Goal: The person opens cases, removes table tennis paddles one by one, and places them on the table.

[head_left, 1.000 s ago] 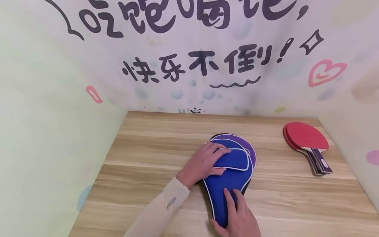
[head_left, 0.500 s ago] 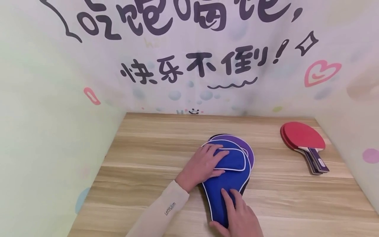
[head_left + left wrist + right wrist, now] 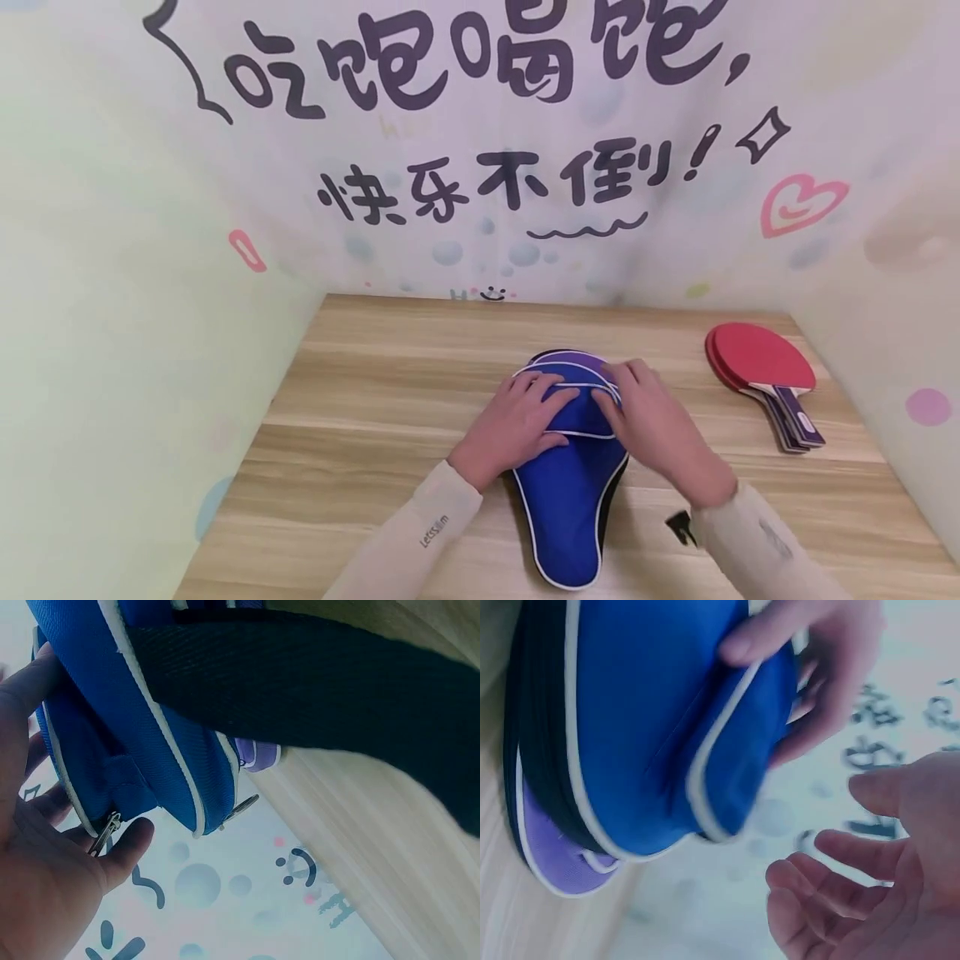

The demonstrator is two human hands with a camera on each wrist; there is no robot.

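A blue table tennis bat case (image 3: 566,508) with white piping lies on a purple case (image 3: 577,361), which shows at the far edge. My left hand (image 3: 510,425) holds the raised pocket of the blue case, thumb on the near side and fingers on the far side. A zip pull (image 3: 105,834) hangs by its fingers in the left wrist view. At the pocket's right end is my right hand (image 3: 652,417), its fingers spread and loosely bent. In the right wrist view, these fingers (image 3: 855,859) hold nothing and stand apart from the case.
Two red table tennis bats (image 3: 765,358) lie stacked at the right of the wooden table (image 3: 390,375). A black strap (image 3: 315,682) crosses the left wrist view. Printed cloth walls (image 3: 480,208) enclose the table. A small black piece (image 3: 681,527) shows beside the right sleeve.
My right hand has left the narrow lower end of the blue case and moved up to the pocket's right end. The left hand stays on the pocket. The head view has shifted slightly.
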